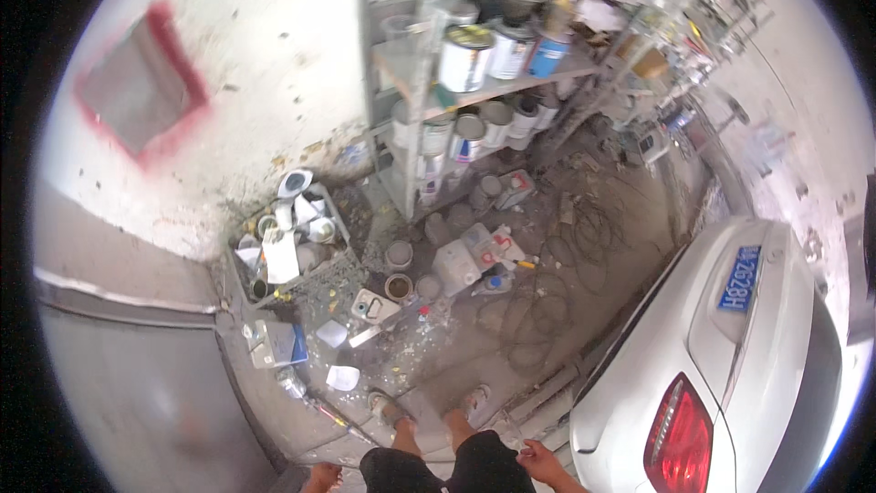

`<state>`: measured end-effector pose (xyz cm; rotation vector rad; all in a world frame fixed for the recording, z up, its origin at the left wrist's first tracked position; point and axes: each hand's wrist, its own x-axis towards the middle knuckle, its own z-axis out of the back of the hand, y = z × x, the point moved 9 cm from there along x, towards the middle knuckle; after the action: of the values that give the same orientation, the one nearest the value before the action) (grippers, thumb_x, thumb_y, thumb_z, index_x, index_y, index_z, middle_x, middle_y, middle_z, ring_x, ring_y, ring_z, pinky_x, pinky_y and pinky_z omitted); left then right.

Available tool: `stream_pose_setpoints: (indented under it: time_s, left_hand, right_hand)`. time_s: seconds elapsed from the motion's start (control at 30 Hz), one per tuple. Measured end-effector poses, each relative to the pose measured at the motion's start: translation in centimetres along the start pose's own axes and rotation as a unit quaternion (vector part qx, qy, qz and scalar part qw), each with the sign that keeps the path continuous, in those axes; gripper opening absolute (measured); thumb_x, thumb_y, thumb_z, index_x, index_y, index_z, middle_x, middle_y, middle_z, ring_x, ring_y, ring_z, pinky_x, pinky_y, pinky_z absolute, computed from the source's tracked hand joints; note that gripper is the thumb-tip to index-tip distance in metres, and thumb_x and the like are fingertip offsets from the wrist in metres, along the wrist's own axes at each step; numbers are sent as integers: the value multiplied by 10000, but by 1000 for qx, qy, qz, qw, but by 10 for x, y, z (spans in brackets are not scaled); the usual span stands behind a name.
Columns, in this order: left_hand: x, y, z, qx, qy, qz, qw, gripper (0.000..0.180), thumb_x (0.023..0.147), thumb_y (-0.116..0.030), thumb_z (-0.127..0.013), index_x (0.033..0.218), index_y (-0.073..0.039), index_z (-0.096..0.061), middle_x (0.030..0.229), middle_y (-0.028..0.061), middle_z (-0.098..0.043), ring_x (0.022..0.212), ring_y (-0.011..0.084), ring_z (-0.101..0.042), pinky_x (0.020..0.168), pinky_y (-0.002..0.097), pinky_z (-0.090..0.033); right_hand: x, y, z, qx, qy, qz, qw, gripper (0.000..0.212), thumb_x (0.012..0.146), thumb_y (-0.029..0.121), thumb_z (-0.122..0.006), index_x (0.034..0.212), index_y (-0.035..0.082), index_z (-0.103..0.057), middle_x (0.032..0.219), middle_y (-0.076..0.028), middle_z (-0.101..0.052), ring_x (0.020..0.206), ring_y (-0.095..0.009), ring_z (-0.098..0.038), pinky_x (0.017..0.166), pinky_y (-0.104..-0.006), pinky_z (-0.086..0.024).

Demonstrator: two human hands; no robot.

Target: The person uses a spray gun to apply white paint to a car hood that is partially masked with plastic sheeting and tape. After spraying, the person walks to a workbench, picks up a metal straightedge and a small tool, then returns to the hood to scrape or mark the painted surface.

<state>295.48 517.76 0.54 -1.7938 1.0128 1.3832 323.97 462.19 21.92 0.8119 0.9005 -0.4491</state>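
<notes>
At the lower edge, my left hand (323, 476) hangs beside my left leg, its fingers loosely bent and apart, with nothing visible in it. My right hand (540, 463) is beside my right thigh, close to the white car (620, 383); its fingers are loosely apart and no held thing shows. Neither hand touches the things ahead. In front of my feet lie a white lid-like piece (343, 378) and a rectangular metal can (372, 307). A thin rod (339, 420) rests on the floor nearer my left hand.
A metal shelf (511, 87) with several paint cans stands ahead. On the floor are a crate (342, 219) of used cups, white plastic jugs (456, 265), an open round can (399, 288) and a coiled hose (584, 224). A grey panel (137, 383) stands left.
</notes>
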Motion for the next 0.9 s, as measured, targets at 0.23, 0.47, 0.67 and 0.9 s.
stream_pose_setpoints:
  time_s: [0.23, 0.47, 0.67, 0.9]
  left_hand:
    - [-126, -156, -189, 360, -227, -135, 895, 273, 842, -260, -609, 797, 7, -641, 632, 109, -640, 513, 203, -625, 497, 351, -508]
    - [-101, -165, -246, 504, -278, -176, 798, 403, 851, -392, -552, 821, -1, -644, 675, 184, -638, 684, 336, -644, 677, 421, -503]
    - [-28, -169, -303, 643, -227, -324, 656, 335, 880, -340, -527, 854, -43, -679, 846, 181, -663, 824, 361, -633, 738, 440, -495]
    - [19, -227, -462, 415, -154, -213, 871, 205, 859, -216, -568, 954, -72, -679, 860, 190, -664, 828, 394, -621, 740, 448, -495]
  right_hand:
    - [9, -14, 72, 62, -28, 64, 996, 525, 835, 260, -673, 1256, 7, -487, 960, -108, -672, 878, -185, -631, 785, -308, -494]
    - [85, -27, 112, 58, -52, 77, 994, 486, 847, 203, -646, 1255, 1, -476, 918, -96, -660, 800, -157, -618, 727, -287, -491]
    - [179, -2, 144, 16, -64, 110, 992, 461, 837, 161, -638, 1242, 4, -484, 901, -84, -654, 765, -165, -607, 736, -294, -489]
    - [340, 88, 175, -79, -94, 103, 987, 470, 835, 134, -630, 1264, 17, -476, 827, -59, -599, 770, -159, -591, 726, -307, -485]
